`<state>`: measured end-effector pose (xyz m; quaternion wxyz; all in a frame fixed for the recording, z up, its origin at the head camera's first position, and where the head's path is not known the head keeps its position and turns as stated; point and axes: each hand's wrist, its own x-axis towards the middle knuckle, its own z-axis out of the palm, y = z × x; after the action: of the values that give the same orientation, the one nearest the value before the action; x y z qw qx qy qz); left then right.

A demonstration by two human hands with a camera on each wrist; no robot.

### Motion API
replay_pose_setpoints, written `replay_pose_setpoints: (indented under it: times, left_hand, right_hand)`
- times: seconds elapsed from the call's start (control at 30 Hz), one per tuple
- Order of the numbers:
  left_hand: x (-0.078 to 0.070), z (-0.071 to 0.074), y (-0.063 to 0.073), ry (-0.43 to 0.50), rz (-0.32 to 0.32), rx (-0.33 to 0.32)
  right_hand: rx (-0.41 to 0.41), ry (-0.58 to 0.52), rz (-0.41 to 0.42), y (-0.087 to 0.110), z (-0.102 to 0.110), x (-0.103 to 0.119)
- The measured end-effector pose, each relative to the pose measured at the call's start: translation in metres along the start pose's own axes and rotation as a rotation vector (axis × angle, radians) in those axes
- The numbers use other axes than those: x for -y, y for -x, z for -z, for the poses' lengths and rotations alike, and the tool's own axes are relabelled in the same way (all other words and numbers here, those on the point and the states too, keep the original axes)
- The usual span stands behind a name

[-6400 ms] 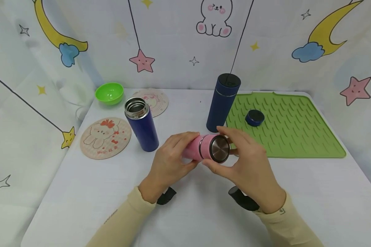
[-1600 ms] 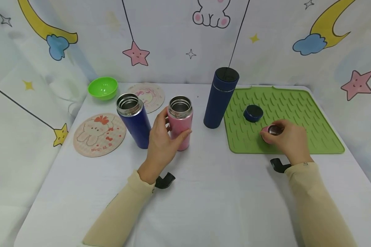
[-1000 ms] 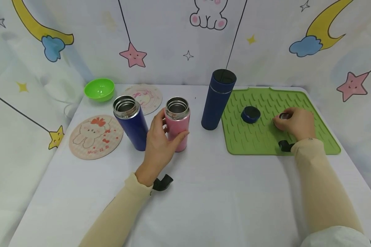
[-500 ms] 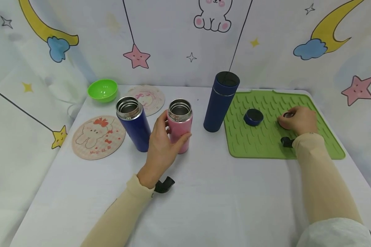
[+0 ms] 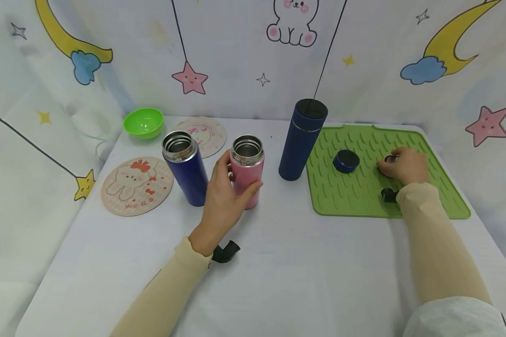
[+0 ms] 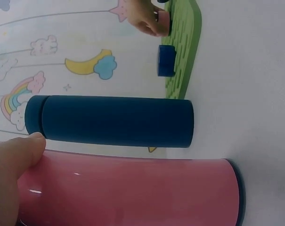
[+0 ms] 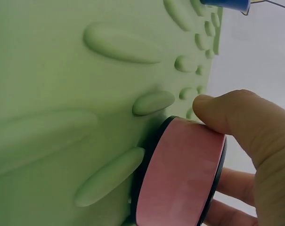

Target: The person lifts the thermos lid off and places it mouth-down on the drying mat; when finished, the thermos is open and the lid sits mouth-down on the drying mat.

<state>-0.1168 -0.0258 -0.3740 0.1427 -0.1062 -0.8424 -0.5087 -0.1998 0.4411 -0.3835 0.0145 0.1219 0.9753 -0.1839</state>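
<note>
My left hand grips an uncapped pink thermos bottle, which stands upright on the white table with its steel mouth showing. The thumb lies along its near side. Just left of it is an uncapped blue thermos bottle. Over at the right, my right hand pinches the pink lid at its rim. In the right wrist view the lid's dark edge sits right at the ridges of the green mat. A blue lid lies on the mat, left of that hand.
A tall dark blue thermos with its lid on stands between the pink bottle and the mat. At the left lie a bunny coaster and a second round coaster. A green bowl stands in the back left corner.
Earlier both hands held the capped pink bottle mid-table. The lid came off; my left hand stood the bottle beside the blue one, and my right carried the lid right onto the mat.
</note>
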Motion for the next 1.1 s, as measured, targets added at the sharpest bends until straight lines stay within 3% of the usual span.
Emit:
replay_pose_setpoints:
  times: [0.3,0.47,0.57,0.7,0.8,0.93,1.1]
  left_hand:
    - [0.000,0.001,0.009,0.013,0.005,0.000]
    - [0.000,0.008,0.027,0.029,0.007,-0.043]
    - [0.001,0.008,0.041,0.054,-0.046,-0.081]
    - [0.000,0.003,0.056,0.067,-0.189,-0.081]
    - [-0.005,-0.003,0.061,0.077,-0.276,0.005]
    - [-0.011,-0.015,0.063,0.081,-0.309,0.187]
    - [-0.014,-0.031,0.056,0.083,-0.195,0.381]
  right_hand:
    - [-0.086,-0.116,-0.013,0.028,-0.004,0.001]
    - [-0.155,-0.134,-0.013,0.041,-0.002,0.007]
    - [-0.212,-0.142,0.020,0.051,0.000,0.015]
    - [-0.290,-0.154,0.087,0.069,0.000,0.029]
    - [-0.324,-0.164,0.141,0.080,-0.004,0.037]
    - [-0.336,-0.156,0.199,0.094,-0.015,0.047]
    - [-0.287,-0.142,0.226,0.110,-0.026,0.056]
